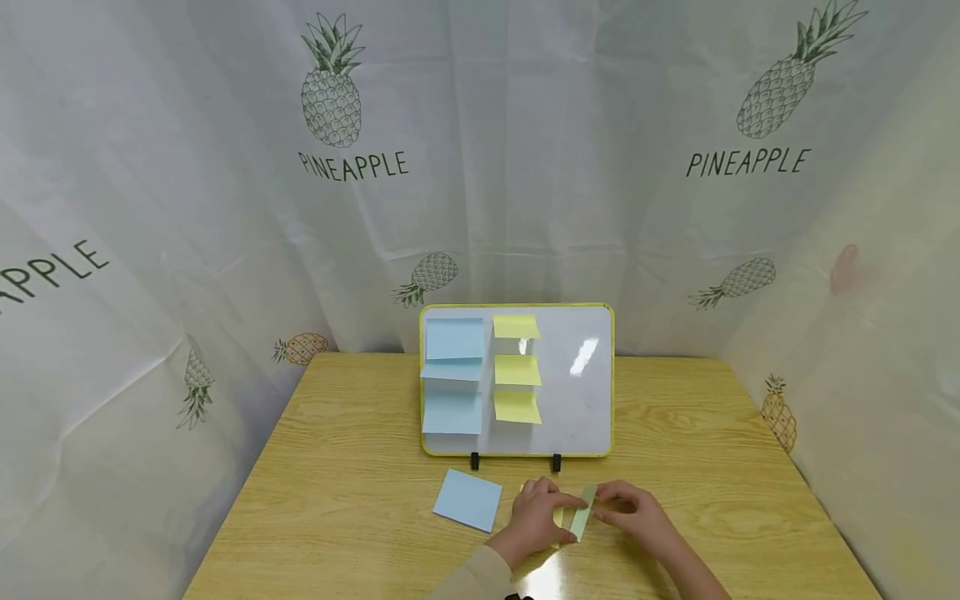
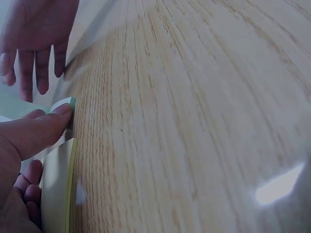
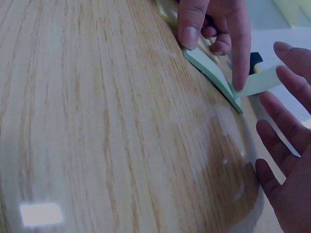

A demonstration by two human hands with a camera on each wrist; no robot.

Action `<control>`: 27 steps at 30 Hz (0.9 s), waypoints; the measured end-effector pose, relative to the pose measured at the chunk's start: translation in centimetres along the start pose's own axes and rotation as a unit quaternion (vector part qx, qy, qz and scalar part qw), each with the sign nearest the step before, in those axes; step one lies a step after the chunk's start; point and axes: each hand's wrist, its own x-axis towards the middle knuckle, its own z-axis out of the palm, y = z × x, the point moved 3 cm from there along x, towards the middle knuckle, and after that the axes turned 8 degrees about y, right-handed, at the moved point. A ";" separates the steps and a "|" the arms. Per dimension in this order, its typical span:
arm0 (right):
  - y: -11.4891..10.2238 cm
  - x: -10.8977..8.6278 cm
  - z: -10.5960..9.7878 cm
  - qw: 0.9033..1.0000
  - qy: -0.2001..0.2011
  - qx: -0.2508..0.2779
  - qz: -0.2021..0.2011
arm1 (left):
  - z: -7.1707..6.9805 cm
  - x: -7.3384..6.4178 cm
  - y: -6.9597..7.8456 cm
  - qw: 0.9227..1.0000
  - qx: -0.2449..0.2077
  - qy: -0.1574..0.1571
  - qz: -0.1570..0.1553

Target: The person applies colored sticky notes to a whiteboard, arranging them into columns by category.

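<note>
My left hand [image 1: 535,515] holds a narrow light green sticky note pad [image 1: 583,512] with thumb and forefinger at its two ends. In the right wrist view, the top sheet [image 3: 260,82] of that pad lifts away from the rest. My right hand [image 1: 637,518] is just right of the pad, its thumb and forefinger apart. In the right wrist view, the lifted sheet reaches the right forefinger [image 3: 287,80]; no pinch shows. Partly hidden beneath the left hand is a yellow sticky note pad [image 2: 57,187].
A yellow-framed whiteboard [image 1: 573,392] stands behind on black feet. Blue notes [image 1: 453,339] and yellow notes [image 1: 517,369] hang on it in two columns. A blue sticky note pad [image 1: 467,500] lies left of the left hand on the wooden table [image 1: 330,475]. A pineapple-print curtain [image 1: 525,150] surrounds the table.
</note>
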 end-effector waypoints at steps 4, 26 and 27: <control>-0.2 0.5 0.1 0.999 -0.001 -0.034 -0.010 | -0.2 0.0 0.1 1.000 -0.001 -0.003 -0.002; 0.4 3.3 0.7 0.997 0.068 -0.026 0.040 | -0.9 -0.1 0.7 1.000 0.007 -0.015 -0.005; 0.5 3.4 0.7 0.996 0.073 -0.028 0.045 | -0.9 -0.1 0.8 1.000 0.007 -0.015 -0.005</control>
